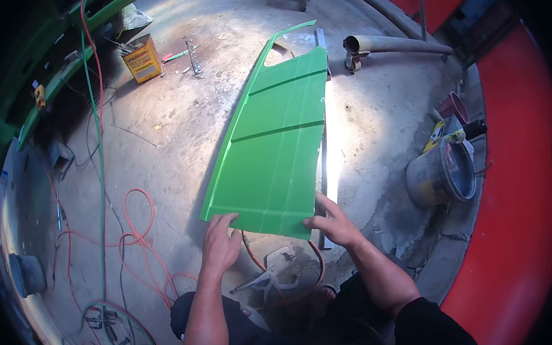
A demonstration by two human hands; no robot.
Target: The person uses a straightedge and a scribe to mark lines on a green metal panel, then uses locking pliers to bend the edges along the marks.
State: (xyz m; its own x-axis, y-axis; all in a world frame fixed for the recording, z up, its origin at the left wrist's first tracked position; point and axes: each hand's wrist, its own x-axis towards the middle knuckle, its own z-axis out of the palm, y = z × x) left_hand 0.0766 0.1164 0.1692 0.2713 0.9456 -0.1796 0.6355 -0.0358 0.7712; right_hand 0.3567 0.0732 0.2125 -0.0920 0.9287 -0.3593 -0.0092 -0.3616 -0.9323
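Note:
A long green body panel (275, 166) stretches away from me, with two dark cross grooves and a curved cut-out at its far end. My left hand (221, 242) grips its near left corner, fingers bent at the edge. At the near right corner, my right hand (335, 222) has its thumb on the top face and its fingers at the side edge, partly hidden. Along the panel's right side runs a pale metal bar (331, 182), partly covered by it. Just below the near edge, between my arms, lie locking clamp pliers (274, 270) on the floor.
Red and green hoses (142, 237) loop over the concrete floor at left. A yellow thinner can (141, 59) stands at upper left. To the right are a grey bucket (429, 174), a metal pipe (394, 44) and a red surface (511, 190).

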